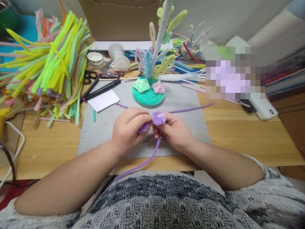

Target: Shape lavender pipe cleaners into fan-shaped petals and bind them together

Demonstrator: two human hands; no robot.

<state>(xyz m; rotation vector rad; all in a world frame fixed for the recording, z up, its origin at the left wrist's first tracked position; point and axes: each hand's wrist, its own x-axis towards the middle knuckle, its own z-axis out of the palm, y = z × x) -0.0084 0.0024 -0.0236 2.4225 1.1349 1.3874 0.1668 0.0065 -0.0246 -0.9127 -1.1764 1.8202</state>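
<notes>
Over the grey cutting mat (95, 136), both my hands meet around a bundle of purple pipe cleaners (159, 118) folded into a tight, petal-like coil. My left hand (132, 127) is closed on its left part, where more purple shows below the fingers. Pinching the right side is my right hand (177, 130), thumb and fingers together. One long purple stem (150, 159) curves down from the bundle toward my lap; another strand reaches out to the right. Just beyond my hands stands a pipe-cleaner ornament with a round green base (149, 98), a white-wrapped post and looped shapes.
A big heap of yellow, green and pink pipe cleaners (54, 63) fills the left side. Black markers (102, 89), a white card (103, 100), scissors (90, 77) and a white spool (121, 63) lie behind the mat. At right rests a white device (265, 106), partly blurred out.
</notes>
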